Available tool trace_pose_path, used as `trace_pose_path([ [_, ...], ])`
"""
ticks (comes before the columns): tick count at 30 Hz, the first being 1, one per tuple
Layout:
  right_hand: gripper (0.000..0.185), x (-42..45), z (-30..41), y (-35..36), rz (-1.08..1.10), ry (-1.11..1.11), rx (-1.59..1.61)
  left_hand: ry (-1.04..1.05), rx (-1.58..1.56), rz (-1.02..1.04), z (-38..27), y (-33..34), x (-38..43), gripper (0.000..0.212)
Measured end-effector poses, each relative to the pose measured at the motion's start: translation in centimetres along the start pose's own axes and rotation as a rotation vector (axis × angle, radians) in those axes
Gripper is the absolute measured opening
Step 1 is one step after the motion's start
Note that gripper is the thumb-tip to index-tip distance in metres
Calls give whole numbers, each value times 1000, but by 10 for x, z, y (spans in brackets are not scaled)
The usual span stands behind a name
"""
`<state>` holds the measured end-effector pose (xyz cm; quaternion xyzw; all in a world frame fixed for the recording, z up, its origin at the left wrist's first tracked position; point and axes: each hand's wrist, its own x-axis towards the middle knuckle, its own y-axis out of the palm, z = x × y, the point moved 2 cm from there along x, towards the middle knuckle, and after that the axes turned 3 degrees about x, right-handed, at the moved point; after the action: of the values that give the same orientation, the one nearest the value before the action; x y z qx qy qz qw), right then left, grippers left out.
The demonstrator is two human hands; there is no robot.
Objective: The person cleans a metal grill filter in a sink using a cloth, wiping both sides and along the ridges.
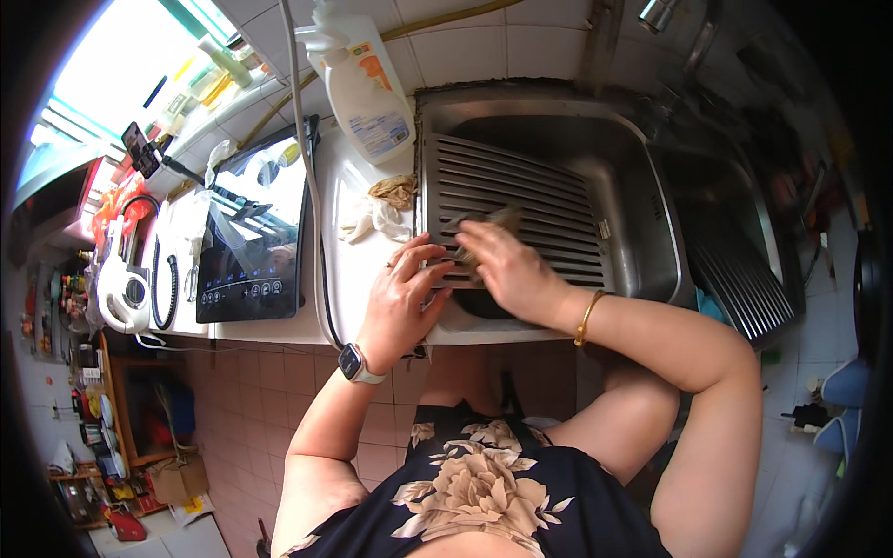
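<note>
A slatted metal range-hood filter panel [516,188] lies tilted across the left basin of the stainless steel sink [638,202]. My right hand [513,272] presses a crumpled, brownish cloth [506,220] onto the slats; blur hides the cloth's exact shape. At the panel's near left corner, my left hand [411,286] rests with its fingers on the edge. A second slatted panel [743,286] leans at the right basin, in shadow.
Left of the sink stand a white pump bottle [363,104], a brown rag [394,190] and a crumpled white cloth [377,220]. A black induction cooktop [258,279], a hanging cable [310,174] and a white handheld steam cleaner [125,293] are farther left. A faucet [656,14] overhangs the back.
</note>
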<state>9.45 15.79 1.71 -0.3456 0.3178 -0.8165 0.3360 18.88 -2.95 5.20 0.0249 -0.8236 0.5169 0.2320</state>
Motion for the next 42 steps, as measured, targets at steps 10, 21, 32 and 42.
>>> trace_pose_path([
  [10,70,101,-104,10,-176,-128,22,40,22,-82,1,0,5,30],
  [21,66,36,-26,12,39,-190,91,-4,0,-81,6,2,-4,29],
  [32,63,80,-60,42,-86,-83,43,14,21,-105,4,-2,-1,28],
  [42,52,58,-88,15,-125,97,77,14,56,-99,-3,1,4,25],
])
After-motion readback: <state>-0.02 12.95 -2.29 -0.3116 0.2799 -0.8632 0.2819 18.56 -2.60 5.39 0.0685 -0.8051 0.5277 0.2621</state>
